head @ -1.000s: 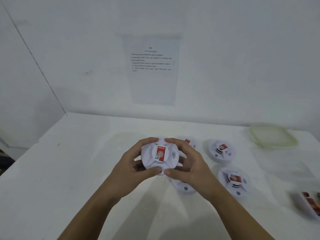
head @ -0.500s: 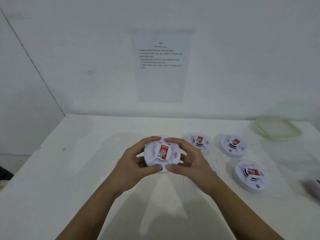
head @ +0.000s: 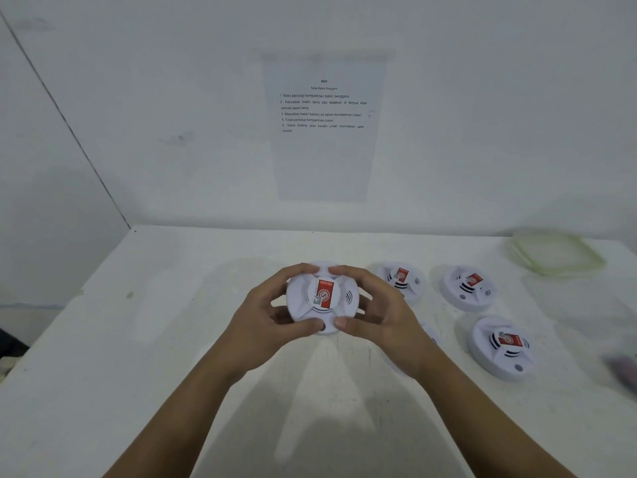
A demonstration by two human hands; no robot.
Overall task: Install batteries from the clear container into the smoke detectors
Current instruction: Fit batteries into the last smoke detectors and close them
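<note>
Head view: left hand [head: 262, 326] and right hand [head: 382, 315] fingers grip white smoke detector [head: 322, 298] above table [head: 103, 374]

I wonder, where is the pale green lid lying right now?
Head view: the pale green lid lies at the table's far right by the wall, just beyond a resting smoke detector.

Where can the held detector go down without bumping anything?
Free for the held detector: table left of the left hand, back to the wall; also the near strip between the forearms. Crowded: right of the right hand, with detectors and a lid there.
</note>
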